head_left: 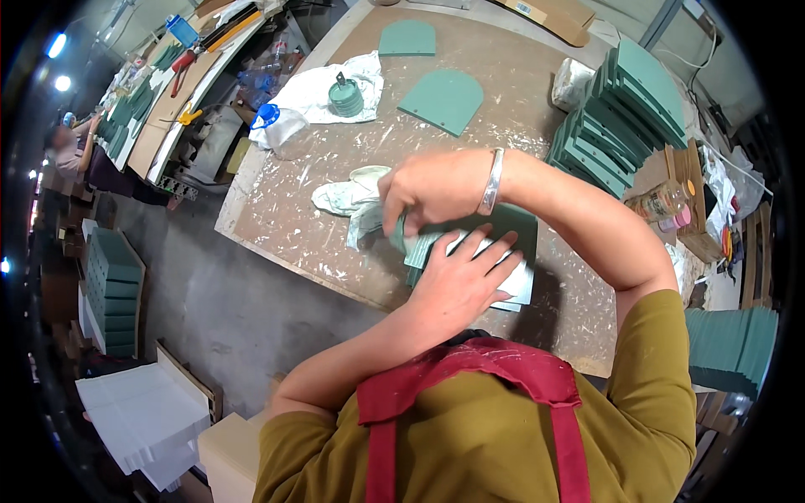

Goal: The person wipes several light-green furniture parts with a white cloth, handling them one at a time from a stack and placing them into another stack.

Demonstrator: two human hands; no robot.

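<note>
My left hand (465, 277) lies with fingers spread on a stack of green boards (518, 230), pressing on a pale sheet or board surface (521, 281). Above the stack's left end is my right hand (432, 191), fingers curled down and partly blurred. Something greenish shows under its fingertips, too smeared to name. Just left of that hand lies a crumpled white cloth (348, 201). Farther back on the table are two loose green boards with rounded ends, one nearer (443, 101) and one at the far edge (407, 38).
A green round container (345, 96) sits on a white cloth (306, 90) beside a blue-capped jug (281, 126). Stacked green boards (625, 109) stand at the table's right. Another person (75, 151) is at a bench far left. White sheets (147, 415) are piled lower left.
</note>
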